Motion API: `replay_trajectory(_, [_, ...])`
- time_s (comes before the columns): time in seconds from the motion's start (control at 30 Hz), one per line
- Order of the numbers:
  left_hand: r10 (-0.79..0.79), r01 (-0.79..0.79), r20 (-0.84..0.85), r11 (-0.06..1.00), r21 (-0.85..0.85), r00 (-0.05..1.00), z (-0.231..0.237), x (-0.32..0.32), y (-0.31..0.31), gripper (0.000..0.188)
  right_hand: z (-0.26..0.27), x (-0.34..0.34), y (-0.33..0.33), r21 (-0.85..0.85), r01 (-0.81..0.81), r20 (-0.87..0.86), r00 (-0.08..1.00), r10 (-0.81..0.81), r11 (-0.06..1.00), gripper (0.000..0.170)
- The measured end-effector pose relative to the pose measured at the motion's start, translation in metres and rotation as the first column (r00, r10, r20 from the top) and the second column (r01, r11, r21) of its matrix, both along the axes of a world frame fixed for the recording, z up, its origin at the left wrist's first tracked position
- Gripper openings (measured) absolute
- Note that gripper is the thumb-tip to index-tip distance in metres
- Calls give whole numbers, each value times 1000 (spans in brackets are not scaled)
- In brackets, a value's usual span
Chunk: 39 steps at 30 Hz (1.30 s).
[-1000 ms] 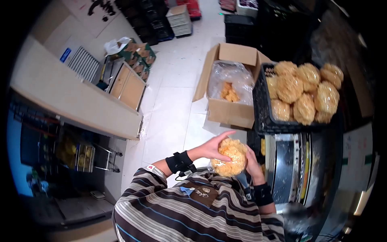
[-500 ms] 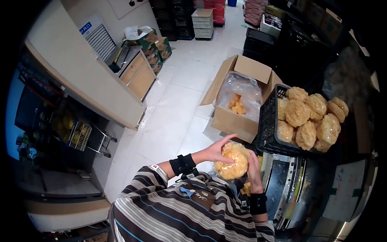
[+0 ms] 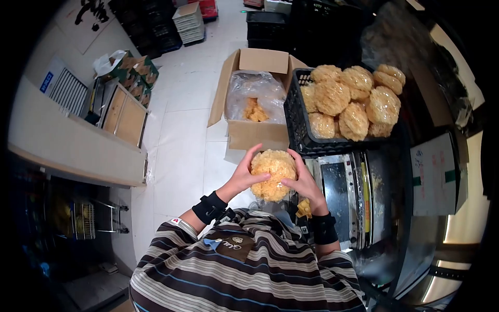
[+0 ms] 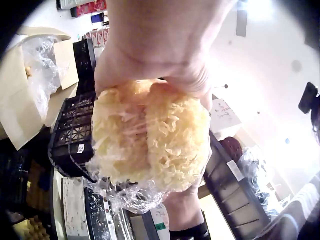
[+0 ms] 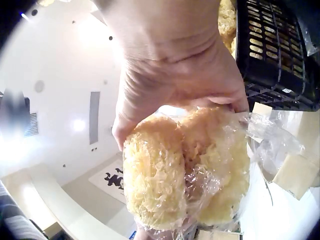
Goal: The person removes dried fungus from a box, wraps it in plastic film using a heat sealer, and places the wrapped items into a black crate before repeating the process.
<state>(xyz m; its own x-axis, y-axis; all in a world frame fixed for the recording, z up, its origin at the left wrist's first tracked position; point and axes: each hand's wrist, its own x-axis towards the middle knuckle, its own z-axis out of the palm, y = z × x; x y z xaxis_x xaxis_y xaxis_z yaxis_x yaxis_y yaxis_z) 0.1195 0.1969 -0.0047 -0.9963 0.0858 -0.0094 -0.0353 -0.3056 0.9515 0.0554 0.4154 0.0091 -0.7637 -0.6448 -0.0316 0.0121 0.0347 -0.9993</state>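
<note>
Both hands hold a film-wrapped pack of golden, frilly dried cakes [image 3: 273, 177] in front of the chest. Two thick round cakes stand face to face inside the clear film, as the left wrist view shows [image 4: 175, 135]. My left hand [image 3: 244, 174] grips its left side, thumb across the near face. On the opposite side, my right hand [image 3: 304, 182] grips it with the thumb also on the near face. Loose, crumpled film [image 4: 132, 195] hangs at the pack's edge. Beyond the hands, similar wrapped packs [image 3: 332, 96] fill a black plastic crate [image 3: 293, 112].
Left of the crate, an open cardboard box [image 3: 257, 134] holds a clear plastic bag [image 3: 249, 83] with orange-golden pieces inside. A metal-topped machine [image 3: 335, 182] stands by the right arm. A white carton [image 3: 434, 174] is further right. A counter wall [image 3: 78, 135] runs along the left.
The right thumb has come round onto the near face of the pack, which both hands still hold. The head view has swung, shifting the crate and box to the left.
</note>
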Motion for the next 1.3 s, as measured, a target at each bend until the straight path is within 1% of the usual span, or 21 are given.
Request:
replay_trajectory(0.13, [-94,98,65,993,-65,993,1,-1,1,93,-5,-9,15,-39,-44,83,995,47,998,92])
replay_trajectory(0.2, [-393,433,214,879,-197,894,6,-8,-13,93,-7,-18,24,31,-243,192,953,233,969,91])
replay_trajectory(0.23, [-489,536,285,837,-115,824,10,-12,-18,97,-1,-21,25,55,-320,209,930,302,946,93])
replay_trajectory(0.27, [-509,555,285,824,-112,813,11,-14,-20,97,2,-22,22,58,-298,211,937,280,953,93])
replay_trajectory(0.33, [-509,578,307,789,-208,805,9,-17,-16,104,7,-20,14,167,-440,180,893,412,882,95])
replay_trajectory(0.37, [-554,593,238,792,-143,798,-4,-19,-11,109,11,-21,11,172,-416,184,904,385,893,95])
replay_trajectory(0.43, [-587,620,259,783,-59,767,-1,-18,-10,110,19,-22,4,430,-438,3,875,484,789,100])
replay_trajectory(0.47, [-597,618,284,786,20,750,1,-18,-12,111,17,-24,4,433,-420,2,885,466,798,100])
replay_trajectory(0.53, [-581,607,299,795,8,757,-7,-15,-15,110,16,-25,4,390,-368,-68,903,425,844,97])
replay_trajectory(0.57, [-550,553,248,831,65,798,-12,-11,-16,105,18,-29,10,331,-398,169,917,362,855,90])
replay_trajectory(0.6, [-508,492,198,862,124,839,-13,-8,-16,99,13,-28,15,331,-396,169,918,359,856,90])
replay_trajectory(0.63, [-507,491,198,862,125,839,-14,-5,-16,99,6,-27,20,155,-200,114,976,184,967,86])
replay_trajectory(0.67, [-382,344,194,916,206,903,-15,-2,-15,96,0,-25,23,-35,7,96,995,-4,999,82])
replay_trajectory(0.7, [-247,184,202,941,285,948,-17,0,-15,93,14,-19,26,-36,72,143,988,-66,997,83])
replay_trajectory(0.8, [-139,45,191,904,425,972,-21,2,-11,88,7,-8,23,30,86,61,994,-88,996,89])
replay_trajectory(1.0, [-152,103,160,955,276,975,-26,9,-12,91,17,5,10,8,154,22,988,-155,988,101])
replay_trajectory(1.07, [-348,290,134,900,325,928,-31,3,-31,100,16,7,11,-5,125,-52,991,-126,992,102])
replay_trajectory(1.13, [-342,292,134,909,297,930,1,0,-37,108,28,13,8,17,99,-86,992,-97,995,105])
replay_trajectory(1.2, [-335,335,158,942,28,929,23,-2,-41,117,44,21,3,171,-16,-244,968,58,985,106])
replay_trajectory(1.27, [-398,398,138,917,28,907,32,-8,-44,116,44,30,-6,219,-42,-285,953,105,975,107])
replay_trajectory(1.3, [-450,469,136,864,-184,883,48,-9,-40,117,43,35,-10,236,-54,-331,934,133,970,107])
